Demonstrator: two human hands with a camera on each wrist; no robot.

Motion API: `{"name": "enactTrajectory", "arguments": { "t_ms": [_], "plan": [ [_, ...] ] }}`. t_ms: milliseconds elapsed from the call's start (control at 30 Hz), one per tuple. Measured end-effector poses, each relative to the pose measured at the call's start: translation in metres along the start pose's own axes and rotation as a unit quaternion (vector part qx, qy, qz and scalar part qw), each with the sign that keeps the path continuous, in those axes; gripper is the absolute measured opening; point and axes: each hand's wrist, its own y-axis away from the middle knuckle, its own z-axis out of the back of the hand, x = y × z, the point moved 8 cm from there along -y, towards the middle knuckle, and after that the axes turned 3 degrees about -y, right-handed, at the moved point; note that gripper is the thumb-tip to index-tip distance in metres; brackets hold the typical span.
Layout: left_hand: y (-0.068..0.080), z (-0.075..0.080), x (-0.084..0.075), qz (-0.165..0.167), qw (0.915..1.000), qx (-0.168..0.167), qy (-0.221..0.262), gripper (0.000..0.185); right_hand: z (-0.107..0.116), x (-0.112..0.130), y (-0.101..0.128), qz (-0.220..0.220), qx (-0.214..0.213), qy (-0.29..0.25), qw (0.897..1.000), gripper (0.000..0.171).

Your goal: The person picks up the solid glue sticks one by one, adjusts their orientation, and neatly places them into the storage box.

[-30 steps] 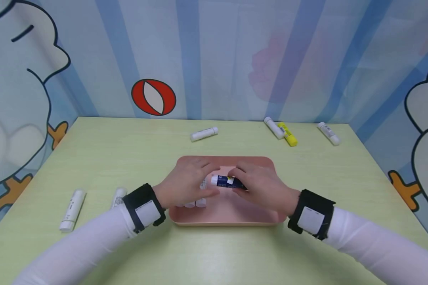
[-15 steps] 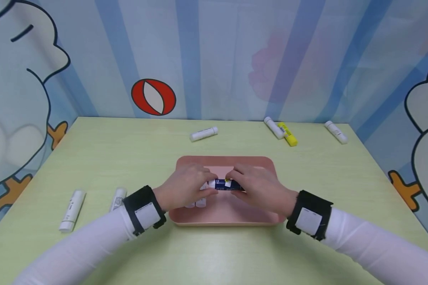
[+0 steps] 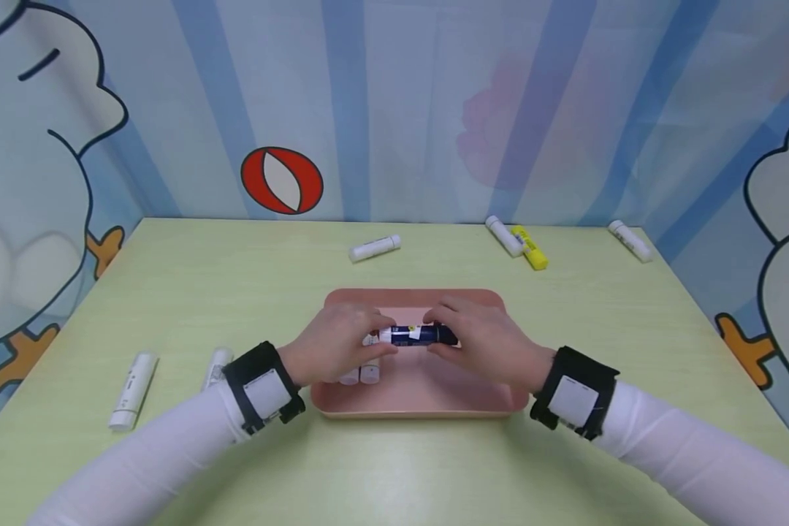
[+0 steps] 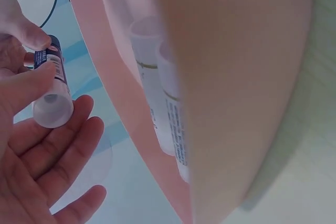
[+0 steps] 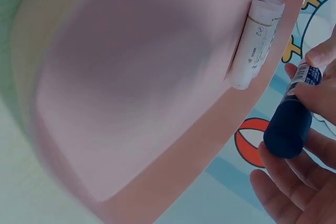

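Note:
Over the pink tray [image 3: 447, 398], both hands hold a navy glue stick [image 3: 413, 336] lying sideways, its white end to the left. My left hand [image 3: 338, 342] pinches that white end between thumb and fingers. From the other side, my right hand [image 3: 489, 345] grips the dark end; in the right wrist view the thumb lies on top and fingers [image 5: 289, 179] sit beneath. Below my left hand, white glue sticks [image 3: 370, 372] lie side by side in the left part of the tray, partly hidden by the hand in the head view.
At the table's back lie a white stick [image 3: 375, 248], another white stick [image 3: 503, 236] against a yellow one [image 3: 530, 247], and a white stick [image 3: 630, 241] at the far right edge. Left of the tray are two more white sticks, one upright-pointing [image 3: 134, 391], one [image 3: 218, 367] partly behind the left wrist.
My left hand has closed from spread fingers onto the glue stick's white end. The white stick at the far right has rolled farther right, to the table's edge.

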Motion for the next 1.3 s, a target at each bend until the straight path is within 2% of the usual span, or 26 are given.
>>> {"name": "enactTrajectory", "arguments": {
  "t_ms": [100, 167, 267, 333, 400, 533, 600, 667, 733, 967, 1067, 1200, 1300],
  "plan": [
    [0.001, 0.001, 0.004, 0.012, 0.9998, -0.004, 0.013, 0.02, 0.002, -0.01, 0.0, -0.042, -0.004, -0.031, 0.999, 0.04],
    [0.002, 0.002, 0.007, 0.025, 0.9993, -0.008, 0.028, 0.021, 0.003, -0.018, 0.001, -0.071, -0.016, -0.072, 0.995, 0.043],
    [0.003, 0.003, 0.01, 0.049, 0.9972, -0.02, 0.053, 0.022, 0.003, -0.028, 0.002, -0.111, -0.037, -0.171, 0.978, 0.044],
    [0.004, 0.006, 0.012, 0.064, 0.9943, -0.032, 0.079, 0.021, -0.001, -0.035, 0.002, -0.145, -0.04, -0.254, 0.956, 0.043],
    [0.004, 0.009, 0.013, 0.071, 0.9907, -0.05, 0.105, 0.02, -0.006, -0.04, 0.002, -0.175, -0.041, -0.335, 0.925, 0.042],
    [0.003, 0.015, 0.007, 0.039, 0.983, -0.091, 0.154, 0.038, -0.016, -0.045, 0.002, -0.229, -0.051, -0.464, 0.854, 0.043],
    [0.002, 0.017, 0.003, 0.016, 0.9795, -0.109, 0.169, 0.047, -0.019, -0.044, 0.003, -0.244, -0.062, -0.508, 0.824, 0.042],
    [0.002, 0.019, 0.0, 0.003, 0.9767, -0.119, 0.178, 0.052, -0.02, -0.041, 0.003, -0.251, -0.074, -0.536, 0.802, 0.041],
    [0.003, 0.019, 0.0, 0.002, 0.9755, -0.126, 0.18, 0.052, -0.02, -0.038, 0.003, -0.251, -0.084, -0.557, 0.787, 0.038],
    [0.003, 0.019, 0.0, 0.006, 0.9758, -0.133, 0.174, 0.051, -0.024, -0.033, 0.004, -0.271, -0.099, -0.596, 0.749, 0.038],
    [0.004, 0.017, 0.002, 0.032, 0.978, -0.124, 0.165, 0.044, -0.026, -0.033, 0.005, -0.289, -0.102, -0.603, 0.737, 0.04],
    [0.004, 0.012, 0.007, 0.079, 0.9822, -0.087, 0.147, 0.025, -0.026, -0.035, 0.003, -0.302, -0.115, -0.602, 0.731, 0.039],
    [0.007, 0.009, 0.013, 0.108, 0.9826, -0.056, 0.14, 0.023, -0.024, -0.038, 0.002, -0.309, -0.128, -0.589, 0.736, 0.037]
  ]
}}
